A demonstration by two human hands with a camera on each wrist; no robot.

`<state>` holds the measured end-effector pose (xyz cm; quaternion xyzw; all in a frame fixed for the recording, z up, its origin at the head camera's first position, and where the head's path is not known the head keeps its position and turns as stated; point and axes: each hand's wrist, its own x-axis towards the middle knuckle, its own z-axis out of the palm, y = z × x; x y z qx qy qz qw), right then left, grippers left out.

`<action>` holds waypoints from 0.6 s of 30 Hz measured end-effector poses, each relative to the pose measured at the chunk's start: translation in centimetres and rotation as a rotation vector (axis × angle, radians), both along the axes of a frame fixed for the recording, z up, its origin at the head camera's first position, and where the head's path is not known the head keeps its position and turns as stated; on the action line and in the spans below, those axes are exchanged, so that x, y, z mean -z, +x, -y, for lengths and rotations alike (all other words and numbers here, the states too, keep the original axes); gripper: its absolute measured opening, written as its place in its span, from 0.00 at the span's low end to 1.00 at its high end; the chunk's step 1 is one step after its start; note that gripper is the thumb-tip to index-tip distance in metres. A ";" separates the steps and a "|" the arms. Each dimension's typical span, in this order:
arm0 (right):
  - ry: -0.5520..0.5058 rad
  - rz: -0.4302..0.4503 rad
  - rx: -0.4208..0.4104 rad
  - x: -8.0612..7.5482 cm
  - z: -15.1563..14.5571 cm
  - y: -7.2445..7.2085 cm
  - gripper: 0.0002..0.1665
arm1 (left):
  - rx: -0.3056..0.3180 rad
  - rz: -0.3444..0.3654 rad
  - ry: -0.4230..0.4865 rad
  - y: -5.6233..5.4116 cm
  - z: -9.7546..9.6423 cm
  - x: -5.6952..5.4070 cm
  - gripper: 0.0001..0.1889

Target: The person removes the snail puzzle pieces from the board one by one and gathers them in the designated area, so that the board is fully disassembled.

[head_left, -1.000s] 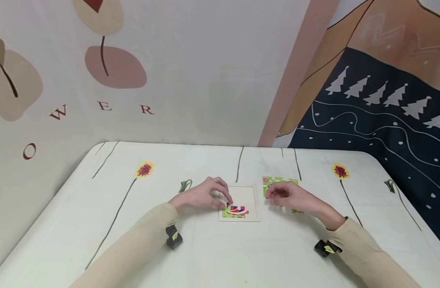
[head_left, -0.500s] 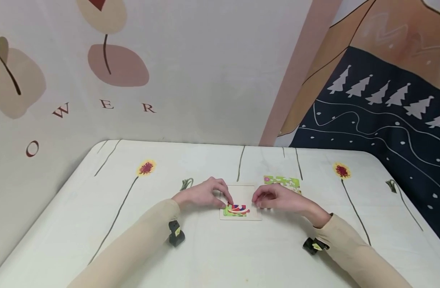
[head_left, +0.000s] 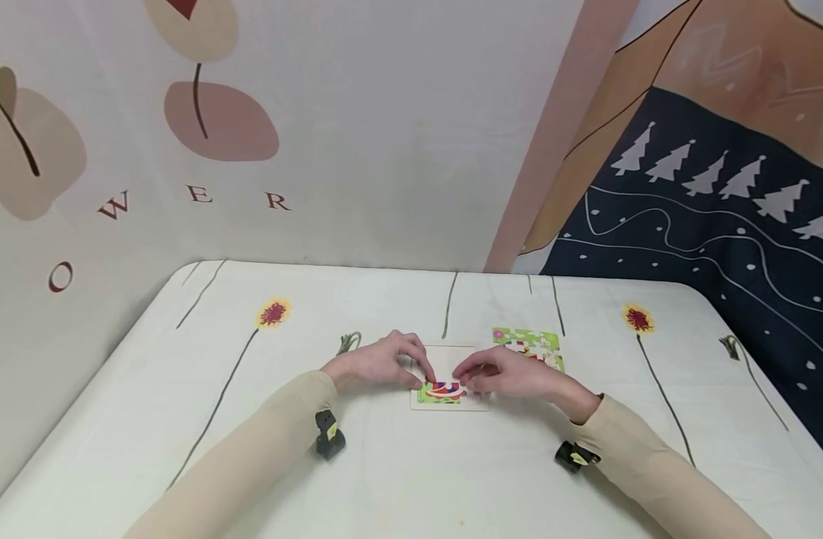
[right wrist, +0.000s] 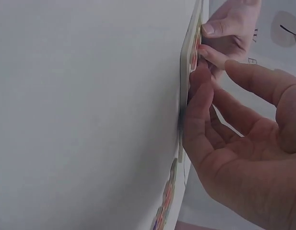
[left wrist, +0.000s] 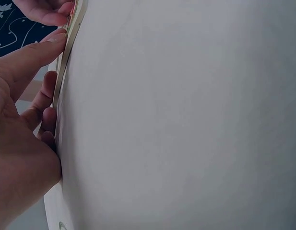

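Note:
A square puzzle tray (head_left: 477,403) with a thin pale rim lies on the table. Joined jigsaw puzzle pieces (head_left: 440,397) in green, red and blue fill its front left part. My left hand (head_left: 384,361) rests its thumb and a fingertip on these pieces from the left. From the right, my right hand (head_left: 515,372) touches the tray beside the pieces. In the right wrist view, one of its fingers (right wrist: 253,79) stands raised, apart from the digit at the rim. The left wrist view shows the left thumb (left wrist: 47,50) at the tray's edge.
Loose puzzle pieces (head_left: 529,341), green with red and white parts, lie right of the tray, partly behind the right hand. The white tablecloth (head_left: 411,471) has printed flowers. A white wall (head_left: 384,150) and a dark printed cloth (head_left: 721,224) stand behind.
My right hand has moved left from beside the loose pieces to the right side of the joined ones. My left hand has stayed nearly still.

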<state>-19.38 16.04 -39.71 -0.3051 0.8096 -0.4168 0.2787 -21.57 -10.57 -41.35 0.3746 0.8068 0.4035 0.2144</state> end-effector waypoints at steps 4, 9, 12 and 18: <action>-0.023 -0.028 -0.043 0.1 0.4 0.0 0.14 | -0.025 0.019 -0.026 0.0 0.0 0.1 0.11; -0.025 -0.016 -0.029 0.1 0.6 0.2 0.13 | -0.026 0.011 -0.031 0.0 0.0 0.1 0.10; -0.016 -0.011 -0.015 0.1 0.8 0.3 0.12 | -0.022 0.006 -0.021 0.0 0.0 0.1 0.11; -0.024 -0.042 -0.018 0.1 0.8 0.4 0.12 | -0.016 0.006 -0.012 0.0 -0.1 0.0 0.11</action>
